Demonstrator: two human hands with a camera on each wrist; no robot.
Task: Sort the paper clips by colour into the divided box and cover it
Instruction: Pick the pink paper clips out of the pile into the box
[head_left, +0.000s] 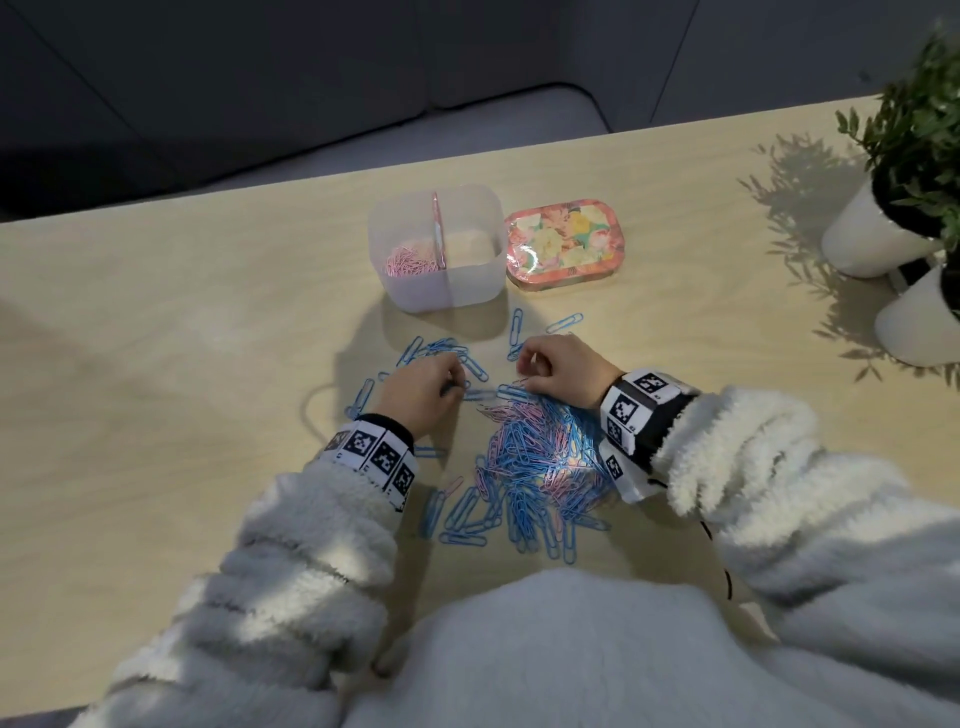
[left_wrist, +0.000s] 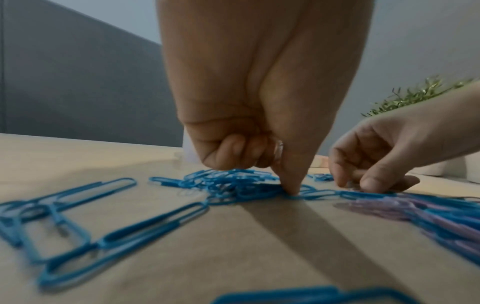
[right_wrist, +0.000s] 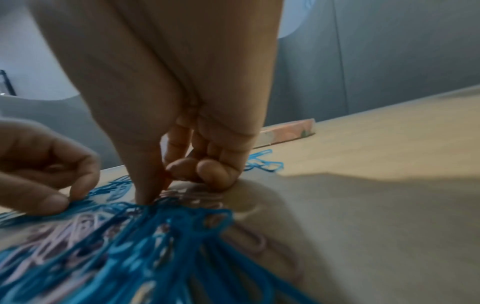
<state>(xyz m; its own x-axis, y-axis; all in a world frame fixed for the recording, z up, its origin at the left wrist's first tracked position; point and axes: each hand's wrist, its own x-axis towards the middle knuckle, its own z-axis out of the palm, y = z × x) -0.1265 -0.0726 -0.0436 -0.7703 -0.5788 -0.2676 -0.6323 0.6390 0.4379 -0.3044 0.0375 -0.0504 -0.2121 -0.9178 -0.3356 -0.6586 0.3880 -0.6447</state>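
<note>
A translucent divided box (head_left: 470, 283) stands open at the back, with pink clips (head_left: 410, 261) in its left compartment; the right one looks bare. Its floral lid (head_left: 563, 247) lies just right of it. A mixed pile of blue and pink paper clips (head_left: 540, 457) lies between my wrists. Blue clips (head_left: 441, 347) are spread in front of my left hand (head_left: 457, 382). That hand has curled fingers, and its thumb (left_wrist: 292, 190) and forefinger pinch a blue clip (left_wrist: 319, 193) on the table. My right hand (head_left: 522, 376) pinches a pink clip (head_left: 521, 384) at the pile's far edge.
Two white pots (head_left: 872, 244) with green plants stand at the right edge of the wooden table (head_left: 208, 322). More blue clips (head_left: 563, 323) lie loose near the lid. Beyond the table's far edge is a dark grey surface.
</note>
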